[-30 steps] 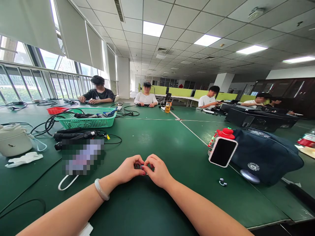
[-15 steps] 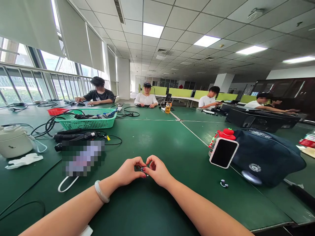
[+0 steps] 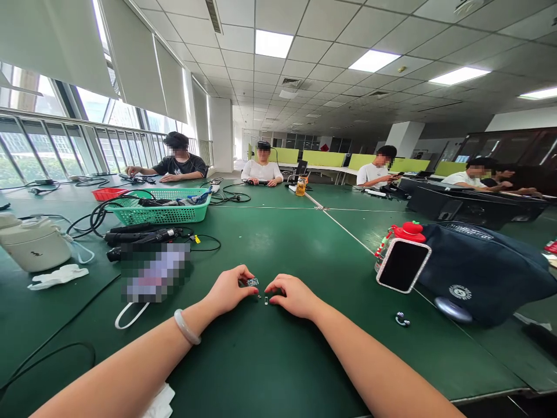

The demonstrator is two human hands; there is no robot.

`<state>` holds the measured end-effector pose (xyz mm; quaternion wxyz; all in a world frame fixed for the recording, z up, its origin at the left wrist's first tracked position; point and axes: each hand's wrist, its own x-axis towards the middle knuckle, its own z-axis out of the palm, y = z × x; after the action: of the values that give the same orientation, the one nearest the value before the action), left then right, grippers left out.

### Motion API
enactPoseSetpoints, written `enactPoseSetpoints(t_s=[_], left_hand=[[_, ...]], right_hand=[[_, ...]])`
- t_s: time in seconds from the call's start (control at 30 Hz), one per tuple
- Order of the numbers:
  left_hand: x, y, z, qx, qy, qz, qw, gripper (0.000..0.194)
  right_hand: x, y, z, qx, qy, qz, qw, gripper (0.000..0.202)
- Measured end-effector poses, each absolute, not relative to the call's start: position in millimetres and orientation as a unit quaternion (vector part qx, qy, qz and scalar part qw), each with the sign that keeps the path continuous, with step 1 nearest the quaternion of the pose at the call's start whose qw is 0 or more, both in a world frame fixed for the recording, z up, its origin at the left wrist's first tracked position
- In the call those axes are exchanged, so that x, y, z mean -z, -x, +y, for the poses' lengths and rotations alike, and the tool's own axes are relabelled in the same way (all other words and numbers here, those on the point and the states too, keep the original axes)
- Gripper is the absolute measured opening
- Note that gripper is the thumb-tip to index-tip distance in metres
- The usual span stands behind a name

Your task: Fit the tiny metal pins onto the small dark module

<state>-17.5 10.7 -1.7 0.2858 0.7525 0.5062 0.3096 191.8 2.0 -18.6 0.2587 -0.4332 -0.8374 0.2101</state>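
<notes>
My left hand (image 3: 230, 290) pinches a small flat piece with a dark, white-marked face (image 3: 253, 282) between thumb and fingers, just above the table. Its exact kind is too small to make out. Across a narrow gap, my right hand (image 3: 292, 295) has its thumb and curved fingers apart, with nothing visible between them. By the right thumb tip lies a tiny white rectangular piece (image 3: 266, 301). Another tiny bit (image 3: 260, 296) shows below the left fingertips. A pale bangle (image 3: 186, 328) circles my left wrist.
On the green table (image 3: 243, 360), a green basket (image 3: 163, 215) with cables stands at the far left, near a cream container (image 3: 35, 247). To the right are a phone (image 3: 404, 265) propped upright, a red-lidded bottle (image 3: 409, 231), a navy bag (image 3: 491, 273) and earbuds (image 3: 402, 319). Several people sit farther back.
My hands have drawn apart from each other. The small patterned piece now shows in my left hand, and the right fingers have opened. The view has shifted slightly.
</notes>
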Motion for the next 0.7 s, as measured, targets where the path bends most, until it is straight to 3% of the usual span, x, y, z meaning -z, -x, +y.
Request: enactPoseSetpoints(t_s=[0.33,0.7], left_hand=[[5.1,17.8,14.8,-0.305,-0.758,0.500,0.287,0.026],[5.1,18.7,16.1,-0.311,-0.754,0.475,0.329,0.028]], right_hand=[[20.6,-178.0,0.1,-0.174,0.416,-0.853,0.261,0.004],[20.6,-181.4,-10.0,-0.173,0.427,-0.845,0.273,0.008]])
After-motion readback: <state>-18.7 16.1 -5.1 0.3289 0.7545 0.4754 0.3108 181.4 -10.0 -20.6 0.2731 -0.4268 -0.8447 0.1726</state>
